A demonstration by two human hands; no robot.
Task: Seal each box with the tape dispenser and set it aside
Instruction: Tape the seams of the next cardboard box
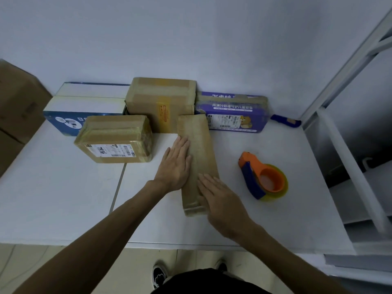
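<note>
Two hands press flat on one long, narrow cardboard box point(198, 153) at the middle of the white surface point(63, 198), its length running from 6 to 12 o'clock. The left hand point(177, 164) lies with straight fingers along the box's 9 o'clock edge. The right hand point(220, 200) is spread, palm down, over its 6 o'clock end. Neither hand grips anything.

One tape dispenser point(263, 177), orange and blue with a yellowish roll, lies on the surface at 3 o'clock from the box, apart from both hands.

Two more brown boxes stand on the surface. A small taped box point(114, 139) with a white label is at 10 o'clock. A larger taped box point(161, 102) is at 12 o'clock, touching the long box's far end. One purple printed pack point(233, 113) sits at 1 o'clock, and one blue-and-white carton point(84, 102) is at 11 o'clock. One small blue object point(285, 122), too blurred to name, lies at 2 o'clock. One big brown carton point(17, 107) stands off the surface at 9 o'clock, and one white shelf frame point(339, 102) stands at 3 o'clock.
</note>
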